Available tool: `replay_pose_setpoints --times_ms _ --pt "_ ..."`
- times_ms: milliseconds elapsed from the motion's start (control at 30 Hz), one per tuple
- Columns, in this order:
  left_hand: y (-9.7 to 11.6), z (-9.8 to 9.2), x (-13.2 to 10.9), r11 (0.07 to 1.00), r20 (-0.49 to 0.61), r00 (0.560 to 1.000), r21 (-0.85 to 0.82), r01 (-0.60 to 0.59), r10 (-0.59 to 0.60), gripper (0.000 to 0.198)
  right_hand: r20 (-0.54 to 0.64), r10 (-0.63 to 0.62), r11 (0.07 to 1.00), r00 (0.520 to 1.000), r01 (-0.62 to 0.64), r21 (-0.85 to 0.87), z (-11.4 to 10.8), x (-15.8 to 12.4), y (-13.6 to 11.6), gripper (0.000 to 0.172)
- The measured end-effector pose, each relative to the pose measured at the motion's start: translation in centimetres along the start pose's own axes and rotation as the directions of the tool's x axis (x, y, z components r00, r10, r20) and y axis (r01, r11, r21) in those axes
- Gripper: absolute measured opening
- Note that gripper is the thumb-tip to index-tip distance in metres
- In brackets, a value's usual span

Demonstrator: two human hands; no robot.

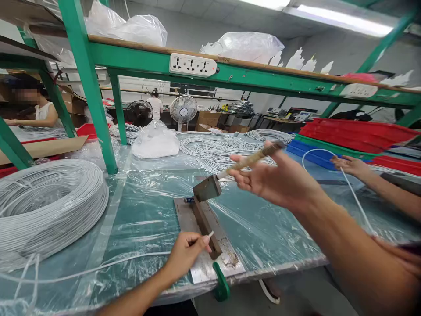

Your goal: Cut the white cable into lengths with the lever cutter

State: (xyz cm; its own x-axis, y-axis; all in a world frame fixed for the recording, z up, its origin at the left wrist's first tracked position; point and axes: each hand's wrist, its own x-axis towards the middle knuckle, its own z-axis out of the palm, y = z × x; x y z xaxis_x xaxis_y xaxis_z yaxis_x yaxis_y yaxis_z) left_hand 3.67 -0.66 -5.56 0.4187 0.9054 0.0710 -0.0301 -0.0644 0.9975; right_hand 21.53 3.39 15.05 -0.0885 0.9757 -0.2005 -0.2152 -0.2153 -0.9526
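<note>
My left hand (pixel 187 254) is closed in a pinch on a white cable (pixel 211 235), whose short end sticks out past the fingertips. This hand is beside the brown metal bar of a lever cutter (pixel 205 226) on a flat metal base. From the cutter's block a worn lever handle (pixel 255 159) slants up to the right. My right hand (pixel 274 177), somewhat blurred, has the handle across its fingers in a loose hold. The cable trails left from my left hand. A green clamp (pixel 221 281) sits at the table edge below the base.
A large coil of white cable (pixel 82 206) lies on the left. More loose coils (pixel 213 149) lie behind the cutter, near a white plastic bag (pixel 154 142). Red bins (pixel 355 136) stand at right, where another person's hand (pixel 350 166) holds cable. A green shelf frame (pixel 141 57) spans overhead.
</note>
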Motion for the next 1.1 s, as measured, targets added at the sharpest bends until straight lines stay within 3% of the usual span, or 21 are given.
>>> replay_pose_setpoints --times_ms 100,300,467,600,700,800,900,967,1000,1067,1100 --pt "-0.6 1.4 -1.4 0.996 0.053 0.997 -0.069 0.053 -0.049 0.068 0.046 -0.094 0.994 0.995 0.096 -0.046 0.5 5.7 -0.9 0.06" --pt "-0.3 1.7 -3.4 0.997 0.016 0.998 -0.06 0.054 -0.053 0.068 -0.041 -0.133 0.984 0.99 0.127 -0.126 2.0 15.8 0.0 0.061" --pt "-0.4 0.7 -3.8 0.997 0.014 0.998 -0.051 0.064 -0.063 0.067 -0.09 -0.119 0.972 0.989 0.098 -0.213 3.6 20.3 1.8 0.062" --pt "0.0 -0.1 -3.8 0.995 -0.019 0.996 -0.063 0.082 -0.083 0.067 -0.117 -0.138 0.949 0.984 0.097 -0.3 4.4 21.8 2.3 0.059" --pt "1.9 -1.1 -3.7 0.991 -0.12 0.99 -0.117 0.063 -0.077 0.068 -0.072 -0.238 0.909 0.969 0.196 -0.367 5.0 20.7 2.1 0.046" --pt "4.9 -2.6 -3.7 0.976 -0.255 0.966 -0.216 -0.013 -0.044 0.065 0.099 -0.312 0.856 0.945 0.324 -0.403 5.4 16.7 3.1 0.043" --pt "8.2 -3.9 -3.7 0.929 -0.413 0.91 -0.33 -0.167 0.017 0.058 0.401 -0.157 0.833 0.902 0.339 -0.436 5.9 10.5 6.7 0.038" --pt "10.0 -4.1 -3.8 0.874 -0.482 0.874 -0.394 -0.284 0.067 0.054 0.598 0.036 0.832 0.8 0.308 -0.461 6.3 6.2 10.5 0.046" --pt "10.7 -3.9 -3.9 0.843 -0.493 0.865 -0.424 -0.331 0.092 0.053 0.71 0.105 0.838 0.696 0.323 -0.44 6.6 4.3 12.5 0.044" --pt "11.8 -3.3 -3.9 0.784 -0.489 0.862 -0.48 -0.394 0.134 0.05 0.817 0.129 0.863 0.563 0.343 -0.372 7.4 1.1 15.9 0.031" --pt "12.2 -2.9 -3.9 0.763 -0.476 0.866 -0.502 -0.409 0.151 0.049 0.847 0.109 0.879 0.521 0.347 -0.327 7.8 -0.1 17.2 0.028"
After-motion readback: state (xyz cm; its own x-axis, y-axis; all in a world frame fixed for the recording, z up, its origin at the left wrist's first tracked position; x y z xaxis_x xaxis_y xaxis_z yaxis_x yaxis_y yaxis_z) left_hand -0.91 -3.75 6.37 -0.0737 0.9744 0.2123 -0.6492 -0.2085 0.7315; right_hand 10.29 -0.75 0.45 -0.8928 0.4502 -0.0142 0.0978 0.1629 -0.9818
